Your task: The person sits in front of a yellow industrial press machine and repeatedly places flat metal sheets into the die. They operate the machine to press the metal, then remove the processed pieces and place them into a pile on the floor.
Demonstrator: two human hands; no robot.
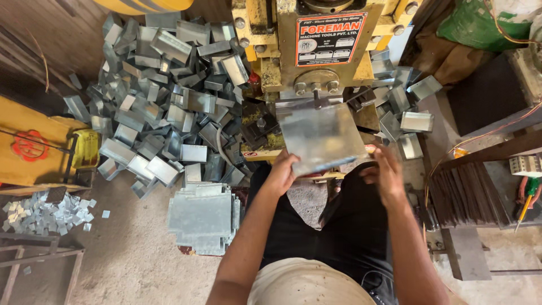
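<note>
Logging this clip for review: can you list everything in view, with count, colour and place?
flat metal sheet: one, shiny grey, held at the press
press machine: one, yellow, top centre
bent metal pieces: large pile, grey, left of the press
more bent pieces: several, grey, right of the press
stack of flat blanks: one stack, grey, floor at left
small offcuts: heap, silvery, far left
screwdriver: one, green and yellow, right edge
left hand: grips the sheet's left edge
right hand: at the sheet's right edge

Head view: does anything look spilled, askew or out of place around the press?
Mostly orderly for a workshop. Bent metal pieces lie in a loose heap left of the press, a few more on its right. Small offcuts are scattered on the floor. The blanks are stacked.
</note>
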